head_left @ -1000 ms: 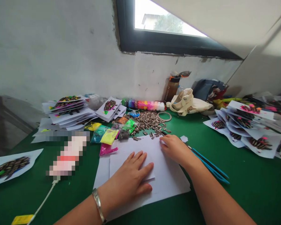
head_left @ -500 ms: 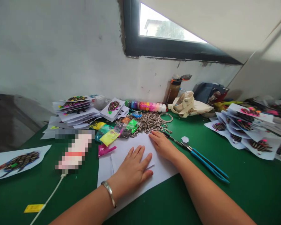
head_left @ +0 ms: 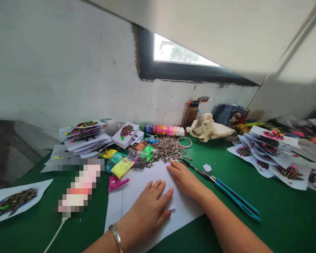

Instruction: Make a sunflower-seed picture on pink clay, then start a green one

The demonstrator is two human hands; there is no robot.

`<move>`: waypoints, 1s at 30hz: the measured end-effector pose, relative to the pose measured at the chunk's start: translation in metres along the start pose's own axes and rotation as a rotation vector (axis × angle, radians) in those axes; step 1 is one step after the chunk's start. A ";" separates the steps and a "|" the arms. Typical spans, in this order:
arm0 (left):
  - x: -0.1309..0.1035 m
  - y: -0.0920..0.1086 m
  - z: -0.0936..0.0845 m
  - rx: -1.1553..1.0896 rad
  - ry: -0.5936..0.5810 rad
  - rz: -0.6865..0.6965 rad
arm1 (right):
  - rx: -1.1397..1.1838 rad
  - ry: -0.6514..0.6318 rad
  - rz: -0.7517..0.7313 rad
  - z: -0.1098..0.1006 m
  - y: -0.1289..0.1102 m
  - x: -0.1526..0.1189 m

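White paper point(head_left: 184, 214) lies on the green table before me, with a smaller sheet on top of it. My left hand point(head_left: 150, 211), a silver bangle at its wrist, rests flat on the smaller sheet with fingers spread. Palm down, my right hand point(head_left: 185, 179) lies on the paper's right side, its fingers extended. Neither hand grips anything. Beyond the paper is a heap of striped seeds point(head_left: 165, 147). Packets of coloured clay, among them a yellow packet point(head_left: 122, 167) and a magenta packet point(head_left: 118, 182), lie at the paper's upper left.
Blue tweezers point(head_left: 237, 200) and a black pen point(head_left: 191, 165) lie right of my hands. Stacks of seed pictures stand left point(head_left: 86, 137) and right point(head_left: 271, 147). Behind are clay tubs point(head_left: 165, 130), a bottle point(head_left: 191, 112) and a cloth bag point(head_left: 208, 128). A blurred-out object with a cable lies left.
The view has tilted up slightly, so the table things sit lower in the picture. Both hands remain on the paper, with hardly any shift against it.
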State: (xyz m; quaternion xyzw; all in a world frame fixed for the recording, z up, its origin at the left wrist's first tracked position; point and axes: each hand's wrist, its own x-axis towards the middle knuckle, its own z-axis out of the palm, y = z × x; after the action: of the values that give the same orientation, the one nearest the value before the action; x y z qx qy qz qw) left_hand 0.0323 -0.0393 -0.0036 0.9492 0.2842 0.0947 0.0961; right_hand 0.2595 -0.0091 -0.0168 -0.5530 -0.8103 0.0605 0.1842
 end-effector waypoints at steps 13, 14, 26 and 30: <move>0.010 0.008 -0.015 -0.004 0.029 0.041 | 0.112 -0.128 0.020 0.014 -0.070 0.088; 0.009 0.006 -0.012 0.011 0.025 0.045 | 0.097 -0.119 0.042 0.017 -0.066 0.093; 0.003 0.005 -0.002 -0.043 0.066 0.009 | -0.019 0.113 0.160 0.006 -0.087 0.103; 0.001 0.004 -0.002 -0.055 0.043 -0.003 | -0.013 0.180 0.202 0.002 -0.085 0.116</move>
State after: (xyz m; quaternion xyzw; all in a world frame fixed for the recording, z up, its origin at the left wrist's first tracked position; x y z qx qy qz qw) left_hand 0.0352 -0.0420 -0.0004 0.9436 0.2848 0.1226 0.1161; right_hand 0.1469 0.0652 0.0340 -0.6360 -0.7313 0.0235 0.2453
